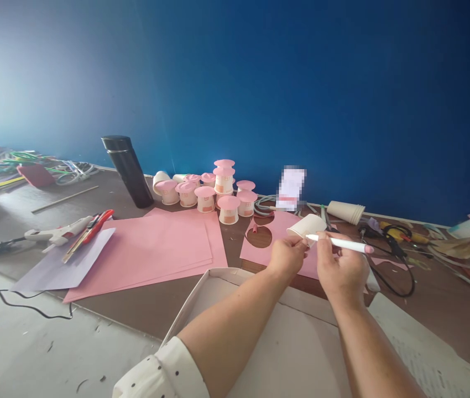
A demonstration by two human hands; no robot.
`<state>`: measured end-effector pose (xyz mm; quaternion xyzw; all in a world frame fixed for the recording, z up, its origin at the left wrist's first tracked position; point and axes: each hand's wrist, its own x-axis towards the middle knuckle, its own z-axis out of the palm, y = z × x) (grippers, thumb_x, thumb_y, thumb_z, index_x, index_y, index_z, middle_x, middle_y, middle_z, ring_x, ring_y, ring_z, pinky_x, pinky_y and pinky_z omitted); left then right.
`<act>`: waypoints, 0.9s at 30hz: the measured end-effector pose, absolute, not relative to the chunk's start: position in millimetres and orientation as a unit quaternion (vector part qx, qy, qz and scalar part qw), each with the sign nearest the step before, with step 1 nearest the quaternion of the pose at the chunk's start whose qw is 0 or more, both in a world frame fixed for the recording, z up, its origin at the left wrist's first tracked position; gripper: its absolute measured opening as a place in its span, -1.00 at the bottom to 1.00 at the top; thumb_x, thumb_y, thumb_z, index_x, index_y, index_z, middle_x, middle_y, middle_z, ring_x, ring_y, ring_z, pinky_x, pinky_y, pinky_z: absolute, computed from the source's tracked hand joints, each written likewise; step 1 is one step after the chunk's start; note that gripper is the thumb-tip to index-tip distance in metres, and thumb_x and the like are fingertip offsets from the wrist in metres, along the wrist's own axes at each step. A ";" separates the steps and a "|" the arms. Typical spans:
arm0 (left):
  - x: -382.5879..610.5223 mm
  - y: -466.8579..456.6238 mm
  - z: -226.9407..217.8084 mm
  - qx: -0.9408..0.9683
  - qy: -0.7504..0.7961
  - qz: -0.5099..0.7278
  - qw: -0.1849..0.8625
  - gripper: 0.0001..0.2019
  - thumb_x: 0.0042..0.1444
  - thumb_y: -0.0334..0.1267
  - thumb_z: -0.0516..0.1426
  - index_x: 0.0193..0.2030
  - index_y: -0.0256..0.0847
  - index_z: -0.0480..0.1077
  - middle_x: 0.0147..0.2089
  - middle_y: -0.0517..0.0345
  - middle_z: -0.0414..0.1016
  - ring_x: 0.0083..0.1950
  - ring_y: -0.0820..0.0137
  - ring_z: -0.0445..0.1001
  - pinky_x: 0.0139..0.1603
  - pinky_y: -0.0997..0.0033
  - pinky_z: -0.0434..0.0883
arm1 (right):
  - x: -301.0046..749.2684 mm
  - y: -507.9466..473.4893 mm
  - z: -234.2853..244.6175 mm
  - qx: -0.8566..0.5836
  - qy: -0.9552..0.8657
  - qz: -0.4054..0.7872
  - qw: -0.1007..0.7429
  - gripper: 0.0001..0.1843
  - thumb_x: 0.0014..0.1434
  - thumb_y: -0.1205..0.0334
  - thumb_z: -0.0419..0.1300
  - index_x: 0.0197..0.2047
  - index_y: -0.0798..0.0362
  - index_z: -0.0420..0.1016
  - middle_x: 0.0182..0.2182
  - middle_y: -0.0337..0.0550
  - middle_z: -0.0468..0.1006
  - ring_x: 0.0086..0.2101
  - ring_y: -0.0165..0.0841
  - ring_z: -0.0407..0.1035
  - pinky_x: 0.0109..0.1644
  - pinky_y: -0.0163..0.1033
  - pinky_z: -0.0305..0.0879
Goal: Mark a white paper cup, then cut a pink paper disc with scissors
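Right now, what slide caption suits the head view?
Left hand holding a paper cup, right hand a white pen, pink-topped cups behind.

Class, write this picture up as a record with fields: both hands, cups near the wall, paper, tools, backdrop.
Left hand: holds a tilted white cup
Right hand: grips a white pen, narrow end close to the cup
Cups near wall: pink-topped cups in a cluster, several with red markings
Paper: overlapping pink sheets; lilac sheet partly on them; cut sheet with a round hole
Tools: glue gun beside a red cutter
Bottle: black flask, left of cluster
Backdrop: blue wall
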<state>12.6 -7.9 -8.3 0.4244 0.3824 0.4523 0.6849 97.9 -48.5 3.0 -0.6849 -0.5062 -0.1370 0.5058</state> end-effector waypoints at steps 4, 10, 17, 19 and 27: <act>12.6 -7.7 -9.4 0.422 0.383 0.453 0.686 -0.85 0.07 -0.28 0.17 -0.44 -0.30 0.50 -0.45 0.11 0.42 -0.38 0.46 0.38 -0.11 0.35 0.40 | 98.5 -48.3 2.8 -0.685 -0.508 -0.130 0.505 -0.66 0.16 0.05 0.10 -0.31 0.11 0.57 -0.46 0.00 0.58 -0.43 -0.23 0.42 -0.35 -0.23 0.23; 11.5 -8.0 -9.3 0.432 0.385 0.454 0.677 -0.82 0.04 -0.23 0.20 -0.49 -0.29 0.49 -0.49 0.13 0.41 -0.36 0.43 0.39 -0.14 0.37 0.39 | 99.8 -47.8 0.8 -0.685 -0.514 -0.139 0.497 -0.66 0.17 0.03 0.09 -0.30 0.11 0.57 -0.45 0.00 0.58 -0.41 -0.21 0.43 -0.33 -0.21 0.24; 11.9 -8.4 -8.4 0.431 0.389 0.449 0.679 -0.82 0.05 -0.25 0.18 -0.49 -0.28 0.49 -0.48 0.13 0.41 -0.36 0.43 0.38 -0.14 0.38 0.38 | 99.3 -47.6 0.4 -0.674 -0.522 -0.143 0.503 -0.68 0.16 0.05 0.11 -0.31 0.11 0.57 -0.43 0.00 0.59 -0.41 -0.22 0.43 -0.33 -0.22 0.24; 12.2 -8.5 -7.4 0.429 0.393 0.451 0.677 -0.83 0.06 -0.27 0.18 -0.48 -0.29 0.49 -0.49 0.14 0.39 -0.38 0.45 0.36 -0.15 0.38 0.38 | 98.7 -48.0 2.0 -0.667 -0.515 -0.151 0.516 -0.68 0.17 0.07 0.10 -0.30 0.12 0.57 -0.42 0.01 0.60 -0.42 -0.24 0.43 -0.33 -0.22 0.25; 12.5 -9.2 -4.4 0.420 0.401 0.453 0.676 -0.85 0.06 -0.32 0.17 -0.49 -0.30 0.50 -0.51 0.16 0.36 -0.43 0.49 0.30 -0.17 0.40 0.39 | 97.1 -49.9 7.4 -0.671 -0.496 -0.166 0.525 -0.64 0.19 0.04 0.07 -0.31 0.13 0.56 -0.42 0.03 0.60 -0.42 -0.22 0.45 -0.31 -0.20 0.29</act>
